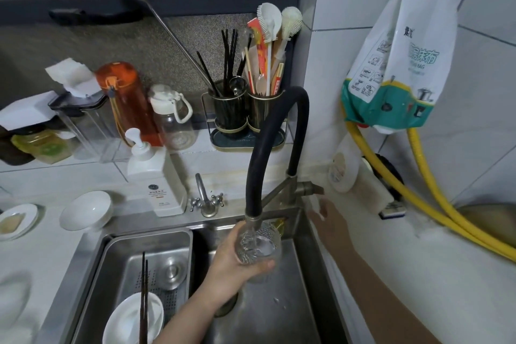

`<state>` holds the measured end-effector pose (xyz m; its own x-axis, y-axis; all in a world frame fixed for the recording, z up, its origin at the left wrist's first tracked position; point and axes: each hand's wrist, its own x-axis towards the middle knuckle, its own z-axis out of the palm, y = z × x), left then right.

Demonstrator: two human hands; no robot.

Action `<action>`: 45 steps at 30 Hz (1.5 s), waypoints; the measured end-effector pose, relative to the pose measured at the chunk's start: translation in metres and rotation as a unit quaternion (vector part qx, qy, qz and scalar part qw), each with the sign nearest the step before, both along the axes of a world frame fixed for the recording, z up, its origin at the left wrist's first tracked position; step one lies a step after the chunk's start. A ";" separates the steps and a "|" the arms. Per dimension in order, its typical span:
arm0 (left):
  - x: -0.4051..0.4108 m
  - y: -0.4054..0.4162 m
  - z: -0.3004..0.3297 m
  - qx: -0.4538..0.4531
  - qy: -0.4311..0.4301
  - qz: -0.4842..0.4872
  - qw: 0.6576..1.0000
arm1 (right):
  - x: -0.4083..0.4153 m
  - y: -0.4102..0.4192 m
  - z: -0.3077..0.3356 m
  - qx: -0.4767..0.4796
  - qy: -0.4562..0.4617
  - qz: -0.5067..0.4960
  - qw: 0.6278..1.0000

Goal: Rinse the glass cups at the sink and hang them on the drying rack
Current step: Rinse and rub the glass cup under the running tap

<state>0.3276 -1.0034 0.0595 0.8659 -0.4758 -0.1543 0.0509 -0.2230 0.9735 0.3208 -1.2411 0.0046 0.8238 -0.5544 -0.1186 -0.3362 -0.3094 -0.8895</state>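
Head view: your left hand (237, 262) grips a clear patterned glass cup (258, 246) under the black hose faucet (252, 215), over the steel sink (279, 310); your right hand (328, 220), fingers relaxed, nears the metal handle (310, 188).

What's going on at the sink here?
A person is rinsing a glass cup at the sink. The left hand grips the cup under the black hose faucet, and water is running into it. The right hand reaches toward the faucet handle by the wall; whether it touches is unclear. A white bowl with dark chopsticks across it sits in the sink's left basin.
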 end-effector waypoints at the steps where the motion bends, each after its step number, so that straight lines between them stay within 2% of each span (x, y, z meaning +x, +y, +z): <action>1: 0.001 0.001 -0.002 0.002 0.005 0.000 1.000 | -0.013 0.013 0.005 0.019 0.007 0.018 1.000; 4: 0.000 0.007 -0.003 -0.003 0.039 0.010 0.999 | -0.050 0.056 0.017 0.105 0.017 0.079 0.991; 7: 0.003 0.012 -0.010 -0.007 0.080 0.028 0.996 | -0.073 0.090 0.019 0.217 -0.034 0.163 0.962; 10: 0.002 0.010 -0.012 -0.009 0.102 0.011 0.995 | -0.084 0.108 -0.002 0.186 -0.067 0.147 0.969; 14: -0.003 0.020 -0.007 -0.020 0.084 -0.033 0.996 | -0.081 0.119 -0.024 0.131 -0.080 0.089 0.984; 19: 0.018 0.045 -0.012 -0.035 0.084 -0.033 0.995 | -0.057 0.127 0.005 0.185 -0.085 0.126 0.971; 25: 0.001 0.042 -0.021 0.011 0.042 -0.074 0.996 | -0.083 0.132 -0.001 0.204 -0.073 0.081 0.973; 30: 0.012 0.063 -0.032 0.007 0.063 -0.019 0.998 | -0.075 0.147 0.006 0.176 -0.068 0.118 0.975; 37: 0.005 0.043 -0.022 0.007 0.075 -0.028 0.997 | -0.084 0.134 0.022 0.155 -0.066 0.111 0.979; 42: 0.016 0.047 -0.025 -0.016 0.106 0.013 0.994 | -0.068 0.139 0.035 0.151 -0.029 0.127 0.980; 45: 0.014 0.036 -0.020 0.002 0.106 0.015 0.994 | -0.073 0.135 0.034 0.126 0.005 0.114 0.985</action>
